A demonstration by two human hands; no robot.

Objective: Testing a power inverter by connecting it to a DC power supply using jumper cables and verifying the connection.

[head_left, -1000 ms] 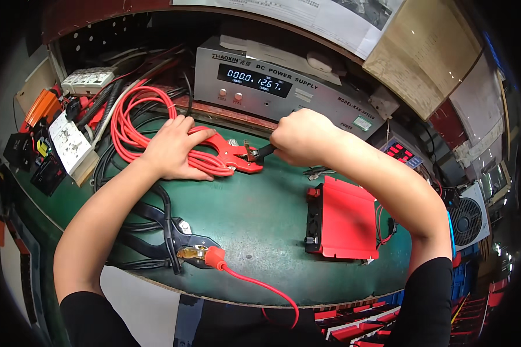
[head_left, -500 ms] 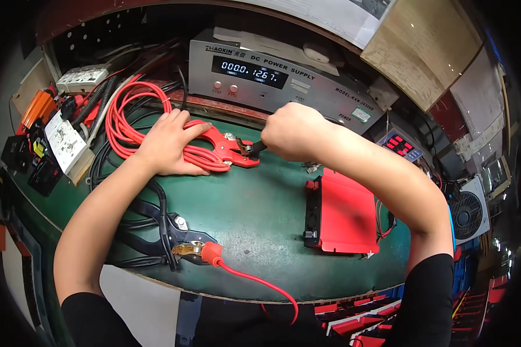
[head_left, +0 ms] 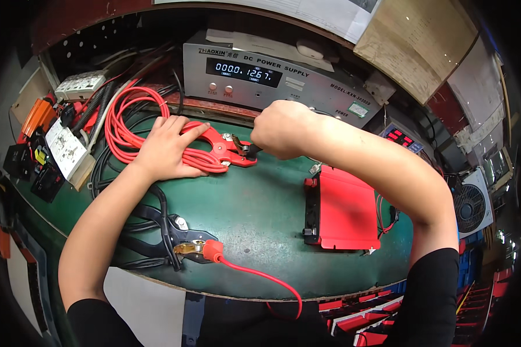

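Observation:
Over the handles of a red battery clamp (head_left: 219,144) and its coiled red cable (head_left: 114,124) lies my left hand (head_left: 169,149), its fingers bent round them. My right hand (head_left: 281,128) is a fist at the clamp's jaws, closed on a black-sleeved lead end (head_left: 253,150) that is mostly hidden. Nearer to me, a black battery clamp (head_left: 194,238) lies on the green bench (head_left: 260,214). A red-booted clip (head_left: 213,251) is attached at its jaws, and a red wire runs from it over the front edge.
A red box-shaped device (head_left: 346,208) with terminals sits under my right forearm. Behind my hands stands a grey power supply (head_left: 231,92) with a lit display. Black cables, a white power strip (head_left: 82,85) and a printed white box (head_left: 65,144) crowd the left side. A fan (head_left: 472,203) is at right.
The view has shifted slightly. Both hands keep their places at the red battery clamp, and the things on the bench lie as before.

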